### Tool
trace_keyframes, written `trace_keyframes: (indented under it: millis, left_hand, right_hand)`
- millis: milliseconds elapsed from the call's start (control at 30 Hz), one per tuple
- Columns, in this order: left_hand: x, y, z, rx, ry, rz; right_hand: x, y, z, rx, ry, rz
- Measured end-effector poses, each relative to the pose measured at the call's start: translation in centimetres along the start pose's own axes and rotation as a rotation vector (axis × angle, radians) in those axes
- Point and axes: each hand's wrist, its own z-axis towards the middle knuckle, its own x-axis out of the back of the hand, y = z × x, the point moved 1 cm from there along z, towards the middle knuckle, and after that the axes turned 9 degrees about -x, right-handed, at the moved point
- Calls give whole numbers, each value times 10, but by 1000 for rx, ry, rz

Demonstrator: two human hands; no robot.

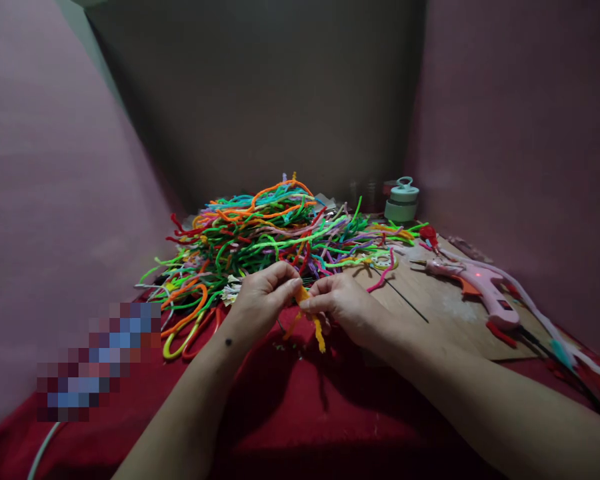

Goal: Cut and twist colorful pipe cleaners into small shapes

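Both hands meet over the front of the red cloth, pinching one orange-yellow pipe cleaner (320, 337) between them. My left hand (265, 293) grips its upper part between thumb and fingers. From the other side, my right hand (345, 303) closes on it just below. Short fuzzy ends of the piece hang beneath the fingertips; its middle is partly covered by the fingers. Right behind the hands rises a big tangled heap of many-coloured pipe cleaners (240, 240).
A pink glue gun (480, 283) lies on a wooden board (455, 320) at the right, its red light lit and cable trailing right. A thin dark stick (403, 297) rests nearby. Behind stands a pale green container (401, 203). Yellow-handled scissors (180, 343) lie left on the red cloth (300, 420).
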Motion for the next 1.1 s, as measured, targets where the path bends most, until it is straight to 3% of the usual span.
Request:
trace_keyframes:
  millis: [400, 633, 733, 967, 1100]
  left_hand:
    - [-3, -5, 3, 161, 59, -428]
    - [6, -11, 4, 167, -19, -549]
    - [11, -12, 3, 170, -29, -515]
    - [15, -9, 3, 169, -60, -158]
    - [16, -5, 2, 117, -99, -148]
  right_hand:
    - [-4, 0, -2, 32, -8, 72]
    - [-3, 1, -2, -15, 23, 150]
    - [-3, 1, -2, -17, 37, 140]
    - [-4, 2, -2, -50, 9, 107]
    - [-4, 2, -3, -56, 5, 50]
